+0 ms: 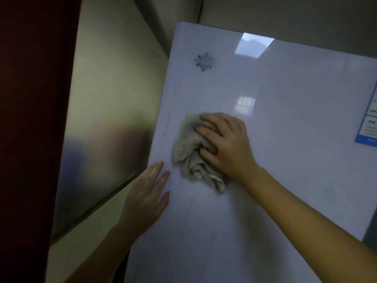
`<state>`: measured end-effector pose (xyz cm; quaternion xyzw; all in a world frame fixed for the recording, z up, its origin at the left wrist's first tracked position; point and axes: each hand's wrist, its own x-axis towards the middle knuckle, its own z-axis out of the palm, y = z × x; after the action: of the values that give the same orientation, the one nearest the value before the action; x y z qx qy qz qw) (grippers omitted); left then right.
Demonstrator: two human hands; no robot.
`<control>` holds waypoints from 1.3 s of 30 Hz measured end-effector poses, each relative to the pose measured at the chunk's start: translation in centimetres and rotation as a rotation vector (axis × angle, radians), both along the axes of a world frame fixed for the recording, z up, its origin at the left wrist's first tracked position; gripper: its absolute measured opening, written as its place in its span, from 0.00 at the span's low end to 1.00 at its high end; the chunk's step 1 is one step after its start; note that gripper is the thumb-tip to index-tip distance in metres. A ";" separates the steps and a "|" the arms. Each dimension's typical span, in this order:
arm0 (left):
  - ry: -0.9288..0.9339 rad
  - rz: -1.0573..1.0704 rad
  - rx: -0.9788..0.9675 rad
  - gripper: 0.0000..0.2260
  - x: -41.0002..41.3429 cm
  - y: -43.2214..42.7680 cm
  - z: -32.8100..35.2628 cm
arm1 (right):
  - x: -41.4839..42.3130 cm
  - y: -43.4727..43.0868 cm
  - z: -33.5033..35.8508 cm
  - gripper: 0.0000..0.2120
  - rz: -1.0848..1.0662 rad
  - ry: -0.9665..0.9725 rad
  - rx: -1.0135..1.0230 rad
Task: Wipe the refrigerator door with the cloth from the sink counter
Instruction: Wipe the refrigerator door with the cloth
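Pressing down with my right hand (225, 144), I had the cloth (193, 152) pinned against the refrigerator door (285, 111), my fingers (206, 132) spread over its upper right part and curled into the folds, so the hand gripped the cloth as much as it flattened it. The cloth was a crumpled grey-beige rag, bunched rather than folded, and its loose end trailed out from under my palm toward five o'clock. It sat a little left of the door's middle, well below the snowflake logo (203, 61), which was up at about eleven o'clock from the cloth.

My left hand (148, 198) lay open and flat at seven o'clock from the cloth, fingers straight and pointing up, resting on the door just at its left edge. It held nothing, and it was near the cloth without touching it.

The door was pale, glossy and tilted in my view, with window reflections (254, 44) at its top and another just above my right hand. A blue-bordered label (368, 123) was stuck at the door's right edge, at three o'clock from my right hand. To the left of the door stood a brushed metal panel (106, 123), and beyond it, at the far left, a dark red surface (30, 119).
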<state>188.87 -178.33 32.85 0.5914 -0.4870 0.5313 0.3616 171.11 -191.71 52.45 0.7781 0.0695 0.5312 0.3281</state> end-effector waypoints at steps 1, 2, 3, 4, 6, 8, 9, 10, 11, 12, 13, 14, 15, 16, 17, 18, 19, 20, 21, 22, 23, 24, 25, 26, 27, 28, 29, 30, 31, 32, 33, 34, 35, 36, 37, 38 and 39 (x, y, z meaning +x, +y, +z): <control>0.008 0.001 0.001 0.24 0.0 0.0 -0.1 | 0.4 0.2 0.7 0.20 0.016 -0.050 0.064; 0.016 0.001 0.005 0.24 -0.1 -0.1 -0.3 | 0.9 0.5 1.2 0.20 0.033 -0.097 0.127; 0.022 0.001 0.009 0.24 -0.1 -0.1 -0.5 | 1.4 0.8 1.5 0.20 0.042 -0.119 0.157; 0.025 -0.001 0.011 0.24 0.0 -0.2 -0.7 | 1.9 1.1 1.5 0.21 0.038 -0.103 0.134; 0.031 -0.001 0.016 0.24 0.1 -0.3 -1.2 | 2.5 1.4 1.6 0.20 0.024 0.014 -0.005; 0.048 0.000 0.022 0.25 -0.1 -0.5 -1.6 | 2.7 1.3 2.7 0.19 0.019 0.065 -0.078; 0.057 -0.007 0.024 0.25 -0.2 -0.6 -1.9 | 2.8 1.3 3.4 0.19 0.020 0.032 -0.053; 0.065 -0.016 0.025 0.26 -0.3 -0.7 -2.0 | 3.0 1.4 4.2 0.19 0.022 -0.021 0.000; 0.073 -0.025 0.024 0.26 -0.5 -0.8 -2.2 | 3.4 1.6 4.8 0.19 0.021 -0.072 0.060; 0.079 -0.031 0.022 0.27 -0.5 -0.8 -2.2 | 3.8 1.9 5.0 0.20 0.015 -0.108 0.105; 0.083 -0.037 0.018 0.27 -0.6 -0.9 -2.3 | 4.2 2.2 4.9 0.20 0.009 -0.117 0.123; 0.084 -0.044 0.011 0.27 -0.6 -1.0 -2.2 | 4.6 2.5 4.4 0.21 0.006 -0.091 0.109; 0.084 -0.052 0.004 0.27 -0.6 -1.1 -2.3 | 5.0 2.7 3.8 0.21 0.007 -0.026 0.062; 0.083 -0.056 0.000 0.27 -0.6 -1.1 -2.2 | 5.2 2.7 3.2 0.21 0.005 0.063 -0.008; 0.080 -0.055 -0.001 0.27 -0.6 -1.1 -2.2 | 5.2 2.7 2.7 0.21 -0.005 0.151 -0.082; 0.078 -0.051 0.001 0.27 -0.6 -1.1 -2.2 | 5.2 2.6 2.5 0.21 -0.017 0.205 -0.135; 0.077 -0.049 0.003 0.27 -0.6 -1.0 -2.2 | 5.2 2.6 2.6 0.21 -0.025 0.209 -0.153; 0.080 -0.053 0.005 0.27 -0.6 -1.0 -2.2 | 5.2 2.7 2.9 0.20 -0.023 0.167 -0.130; 0.084 -0.057 0.005 0.27 -0.7 -1.0 -2.2 | 5.3 2.9 3.3 0.20 -0.014 0.096 -0.076; 0.087 -0.060 0.006 0.27 -0.7 -1.0 -2.2 | 5.4 3.0 3.6 0.20 0.000 0.017 -0.010; 0.089 -0.060 0.009 0.27 -0.8 -1.0 -2.3 | 5.5 3.2 3.7 0.19 0.007 -0.046 0.051; 0.089 -0.061 0.011 0.27 -0.9 -1.0 -2.4 | 5.7 3.4 3.5 0.20 0.007 -0.080 0.088; 0.086 -0.060 0.010 0.27 -0.9 -1.0 -2.4 | 6.0 3.6 3.0 0.20 0.004 -0.078 0.092; 0.082 -0.058 0.008 0.27 -1.0 -1.0 -2.4 | 6.2 3.7 2.4 0.20 -0.003 -0.037 0.067; 0.077 -0.053 0.007 0.27 -1.0 -0.9 -2.5 | 6.3 3.6 1.7 0.20 -0.012 0.028 0.020; 0.072 -0.049 0.008 0.26 -1.0 -0.9 -2.5 | 6.1 3.5 1.1 0.20 -0.019 0.091 -0.030; 0.069 -0.047 0.009 0.26 -1.1 -0.8 -2.6 | 5.7 3.3 0.8 0.20 -0.025 0.126 -0.063; 0.070 -0.048 0.013 0.26 -1.1 -0.7 -2.7 | 5.2 3.0 0.8 0.20 -0.027 0.123 -0.072; 0.070 -0.050 0.019 0.26 -1.1 -0.7 -2.8 | 4.6 2.8 0.9 0.19 -0.026 0.088 -0.054; 0.069 -0.050 0.025 0.26 -1.1 -0.6 -2.9 | 4.0 2.5 1.1 0.19 -0.022 0.027 -0.008; 0.068 -0.048 0.029 0.26 -1.2 -0.5 -2.9 | 3.4 2.3 1.2 0.20 -0.017 -0.042 0.052; 0.067 -0.049 0.033 0.26 -1.2 -0.5 -3.0 | 2.9 2.1 1.1 0.20 -0.014 -0.099 0.112; 0.069 -0.053 0.035 0.26 -1.2 -0.6 -3.0 | 2.5 1.9 0.7 0.21 -0.013 -0.126 0.151; 0.073 -0.059 0.035 0.26 -1.1 -0.6 -3.1 | 2.2 1.8 -0.1 0.21 -0.014 -0.116 0.155; 0.076 -0.068 0.033 0.26 -1.2 -0.7 -3.2 | 1.9 1.7 -1.3 0.22 -0.020 -0.069 0.125; 0.077 -0.077 0.031 0.25 -1.2 -0.7 -3.3 | 1.5 1.4 -2.6 0.21 -0.027 -0.003 0.073; 0.076 -0.084 0.030 0.25 -1.2 -0.7 -3.3 | 1.0 1.0 -4.0 0.21 -0.032 0.066 0.022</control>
<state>187.68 -179.01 29.52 0.5955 -0.5050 0.4857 0.3929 172.13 -190.70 48.43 0.7998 0.0621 0.5005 0.3255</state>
